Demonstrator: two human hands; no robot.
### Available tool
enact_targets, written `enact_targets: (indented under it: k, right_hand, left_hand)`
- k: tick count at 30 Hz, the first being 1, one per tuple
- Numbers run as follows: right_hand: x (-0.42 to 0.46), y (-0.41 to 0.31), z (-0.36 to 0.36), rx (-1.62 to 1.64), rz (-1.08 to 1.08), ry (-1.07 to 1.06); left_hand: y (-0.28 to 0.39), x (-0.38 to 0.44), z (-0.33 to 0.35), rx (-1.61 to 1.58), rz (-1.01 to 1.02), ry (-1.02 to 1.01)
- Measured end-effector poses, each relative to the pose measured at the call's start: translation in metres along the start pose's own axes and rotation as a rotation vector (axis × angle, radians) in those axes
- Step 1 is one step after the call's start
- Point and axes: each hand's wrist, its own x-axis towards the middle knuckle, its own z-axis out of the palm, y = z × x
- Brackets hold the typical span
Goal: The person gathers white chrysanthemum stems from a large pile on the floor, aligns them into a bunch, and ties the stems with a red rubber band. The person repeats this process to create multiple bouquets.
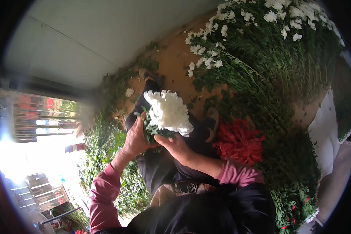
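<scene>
A bunch of white chrysanthemums [169, 112] is held over my lap, its large blooms packed close together. My left hand [137, 137] grips it from the left, around the green leaves just under the flower heads. From the lower right my right hand [177, 147] closes on the same bunch, thumb laid along the leaves below the petals. The stems beneath are mostly hidden by my hands. Beside my right foot lies a heap of red ties or strips [239, 142].
Cut white chrysanthemums [260, 44] with long stems are piled at the upper right. Loose green leaves [105, 149] cover the ground at my left. A pale wall [70, 38] rises at the upper left. Bundles with red ties [294, 207] lie at the lower right, near white sheeting [324, 134].
</scene>
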Motion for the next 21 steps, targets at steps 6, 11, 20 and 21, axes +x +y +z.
enact_targets:
  k: [6, 11, 20, 21]
  right_hand:
    - [-0.038, -0.086, -0.027, -0.540, 0.031, -0.261]
    - [-0.020, -0.124, -0.011, -1.434, -0.993, -0.124]
    - [0.052, -0.107, 0.000, -2.261, -0.818, -0.293]
    - [0.054, -0.105, 0.000, -2.269, -0.718, -0.320]
  left_hand:
    - [-0.007, 0.014, 0.007, 0.091, -0.037, -0.078]
    - [-0.001, 0.021, 0.024, 0.142, -0.043, -0.011]
    - [0.001, -0.039, -0.040, 0.202, -0.110, 0.007]
    - [-0.003, -0.045, -0.035, 0.234, -0.196, -0.046]
